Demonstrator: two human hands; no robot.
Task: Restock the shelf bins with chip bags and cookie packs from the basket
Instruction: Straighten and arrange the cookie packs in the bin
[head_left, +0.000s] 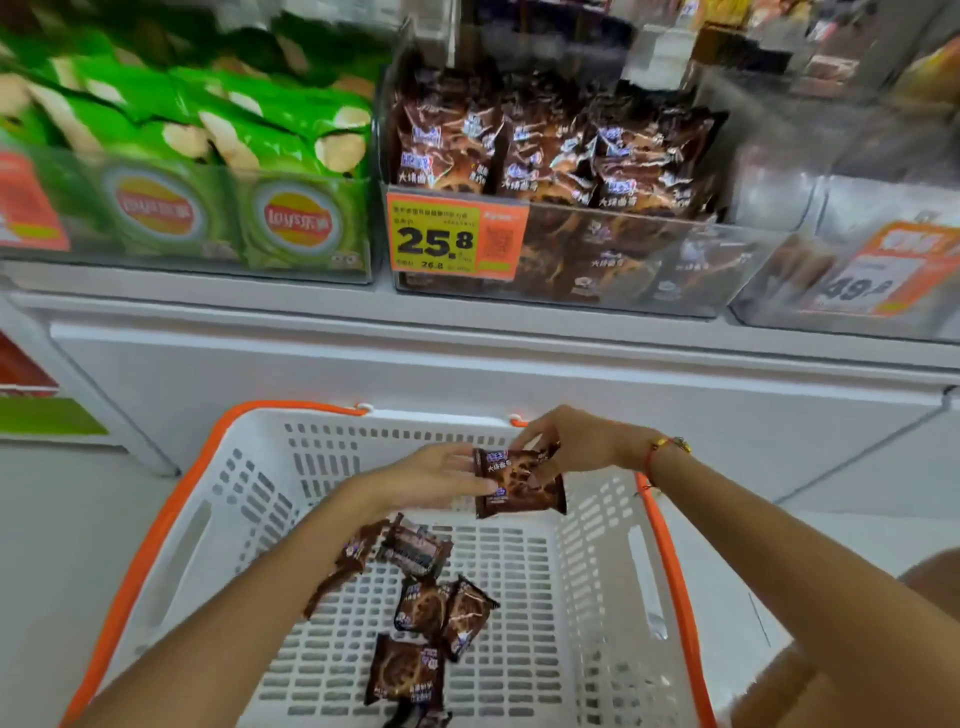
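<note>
Brown glossy cookie pack (517, 486), white lettering, pinched by right hand (576, 441) fingers (543, 470).

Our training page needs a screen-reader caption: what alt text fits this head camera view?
Both hands hold brown cookie packs above a white basket with orange rim, the right hand pinching from above, the left hand supporting. More loose packs lie in the basket; above, shelf bins hold matching cookie packs and green chip bags.

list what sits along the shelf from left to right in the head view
clear bin of green chip bags → clear bin of brown cookie packs with orange price tag → clear bin with blurred contents
</note>
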